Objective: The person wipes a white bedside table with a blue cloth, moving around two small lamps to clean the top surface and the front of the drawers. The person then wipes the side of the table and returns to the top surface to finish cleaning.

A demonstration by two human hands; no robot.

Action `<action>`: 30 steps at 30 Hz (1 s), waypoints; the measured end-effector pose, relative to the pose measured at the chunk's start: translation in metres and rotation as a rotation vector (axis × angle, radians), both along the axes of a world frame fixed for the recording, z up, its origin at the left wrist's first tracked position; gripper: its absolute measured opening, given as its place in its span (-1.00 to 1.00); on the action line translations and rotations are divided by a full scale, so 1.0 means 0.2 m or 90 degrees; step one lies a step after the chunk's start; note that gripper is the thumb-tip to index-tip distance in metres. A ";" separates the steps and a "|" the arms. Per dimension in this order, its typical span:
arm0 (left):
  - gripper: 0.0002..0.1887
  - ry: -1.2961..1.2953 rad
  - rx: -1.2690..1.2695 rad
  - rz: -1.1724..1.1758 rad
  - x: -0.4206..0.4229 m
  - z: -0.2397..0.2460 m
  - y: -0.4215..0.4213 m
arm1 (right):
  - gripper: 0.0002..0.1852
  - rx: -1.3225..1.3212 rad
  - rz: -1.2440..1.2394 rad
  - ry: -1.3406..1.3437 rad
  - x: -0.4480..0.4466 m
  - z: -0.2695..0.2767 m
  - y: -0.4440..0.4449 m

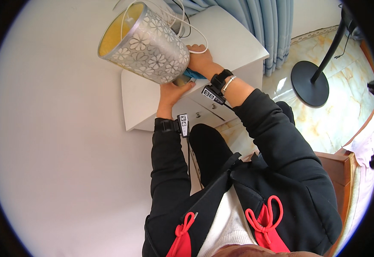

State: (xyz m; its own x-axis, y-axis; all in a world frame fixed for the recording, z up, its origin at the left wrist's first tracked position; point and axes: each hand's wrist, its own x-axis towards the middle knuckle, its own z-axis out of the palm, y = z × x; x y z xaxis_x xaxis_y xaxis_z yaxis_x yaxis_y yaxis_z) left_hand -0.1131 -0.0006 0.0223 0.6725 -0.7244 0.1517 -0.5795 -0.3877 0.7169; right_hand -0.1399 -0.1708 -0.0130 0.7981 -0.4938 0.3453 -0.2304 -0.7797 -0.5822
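Note:
A table lamp with a flower-patterned shade [156,48] leans over the white cabinet [235,41], its yellow inside facing up and left. My left hand [174,94] is at the lamp's lower part, under the shade, thumb stretched along it; the shade hides most of the fingers. Beside the shade's right edge is my right hand [201,59], fingers curled, with a blue cloth [194,74] under it. A white cord [206,37] loops from the shade over to the right hand.
Blue curtains [270,35] hang behind the cabinet. A pale wall [61,112] borders it on the left. Drawers with small knobs [198,114] face me. On the marble-look floor at right stands a round black stand base [310,84]; a wooden bed frame [338,163] is near my right elbow.

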 end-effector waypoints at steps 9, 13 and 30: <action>-0.13 0.069 -0.016 -0.052 0.16 -0.08 0.07 | -0.56 0.121 0.194 -0.068 -0.02 -0.10 -0.08; -0.13 0.097 -0.001 -0.041 0.15 -0.07 0.07 | -0.56 0.117 0.195 -0.067 -0.02 -0.06 -0.09; -0.15 0.041 0.015 -0.066 0.20 -0.11 0.07 | -0.60 -0.009 0.083 -0.067 0.04 -0.09 -0.01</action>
